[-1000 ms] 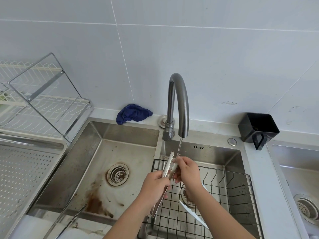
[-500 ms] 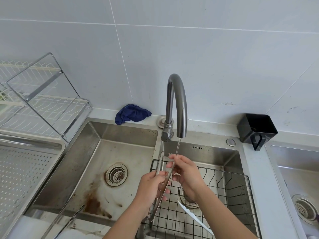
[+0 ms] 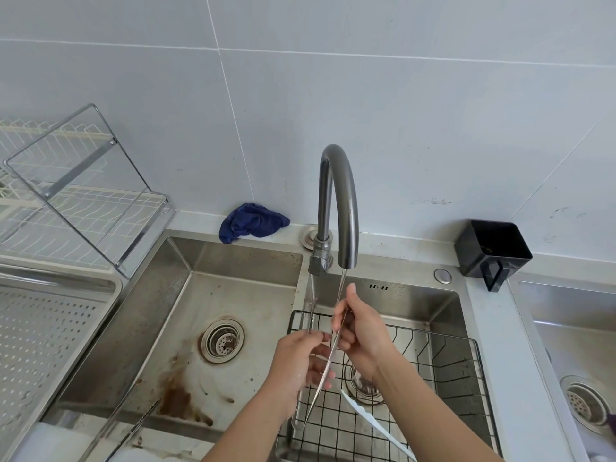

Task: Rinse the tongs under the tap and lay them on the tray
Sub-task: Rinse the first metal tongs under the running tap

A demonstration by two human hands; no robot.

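Under the gooseneck tap [image 3: 337, 195], over the right-hand basin, the steel tongs [image 3: 316, 391] are held upright with their hinged loop low and their two arms spread apart towards the spout. The left hand [image 3: 298, 360] has its fingers curled round the left arm of the tongs, and the right hand [image 3: 361, 331] pinches the right arm higher up, with one finger raised. A thin stream of water [image 3: 342, 285] falls from the spout and seems to run down the right arm of the tongs, though it is too fine to tell just where it lands. Below the hands a black wire basket [image 3: 450, 361] sits in the basin with a white strip [image 3: 376, 420] lying in it, perhaps a blade. The perforated steel tray [image 3: 50, 328] lies well apart at the far left, beyond the stained left basin [image 3: 240, 291].

I judge the rinsing step to be in hand, with the laying-down not yet begun. The next move calls for passing both arms through the water, letting the tongs close into one hand, then carrying them leftward across the stained basin and setting them flat on the tray. Wet steel may slip, so the grasp wants to stay firm on the way
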